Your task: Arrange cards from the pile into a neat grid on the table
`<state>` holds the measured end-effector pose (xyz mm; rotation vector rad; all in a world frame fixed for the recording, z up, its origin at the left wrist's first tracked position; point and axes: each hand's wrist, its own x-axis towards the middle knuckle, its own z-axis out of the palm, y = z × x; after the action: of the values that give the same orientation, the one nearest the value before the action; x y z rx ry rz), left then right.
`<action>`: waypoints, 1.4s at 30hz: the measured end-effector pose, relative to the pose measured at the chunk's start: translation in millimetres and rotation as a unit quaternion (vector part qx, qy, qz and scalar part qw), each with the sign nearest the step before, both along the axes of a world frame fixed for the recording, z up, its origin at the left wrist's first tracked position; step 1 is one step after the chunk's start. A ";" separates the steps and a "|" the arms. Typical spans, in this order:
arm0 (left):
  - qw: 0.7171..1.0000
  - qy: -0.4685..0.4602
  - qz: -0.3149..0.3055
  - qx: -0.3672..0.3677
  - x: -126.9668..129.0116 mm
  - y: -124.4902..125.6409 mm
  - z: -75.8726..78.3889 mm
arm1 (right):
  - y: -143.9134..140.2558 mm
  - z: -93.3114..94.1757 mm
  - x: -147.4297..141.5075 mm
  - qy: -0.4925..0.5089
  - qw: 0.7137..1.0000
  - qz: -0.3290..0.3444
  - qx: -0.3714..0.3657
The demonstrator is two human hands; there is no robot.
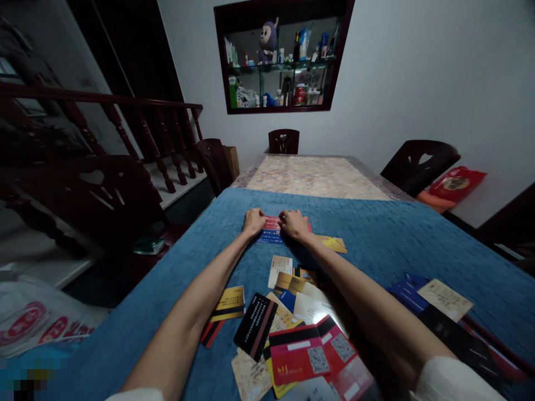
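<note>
Both hands' grip (273,223) squares flat red cards (272,224) on blue cloth (376,234)

A blue, ribbed-textured cloth (376,234) covers the near end of the table; beyond the cloth the tabletop (313,175) shows a beige, mottled stone-like pattern. At the cloth's far edge lies a red and blue card (271,229), with a yellow card (333,243) just beside it. Nearer on the cloth, a black card (254,326) carries a grey stripe and white print, a red card (298,354) a black stripe and what looks like a square code, and a gold card (229,302) a black band.
</note>
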<state>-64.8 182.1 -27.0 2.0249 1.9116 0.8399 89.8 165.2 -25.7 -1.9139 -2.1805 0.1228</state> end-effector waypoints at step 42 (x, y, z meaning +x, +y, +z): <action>0.997 0.076 -0.021 -0.013 -1.2 7.3 -4.6 | -6.9 19.5 21.2 -0.040 0.999 0.007 0.003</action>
<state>-66.0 189.4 -31.5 2.1604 1.9393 0.6650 111.0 158.3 -6.1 -1.9319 -2.2433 0.0425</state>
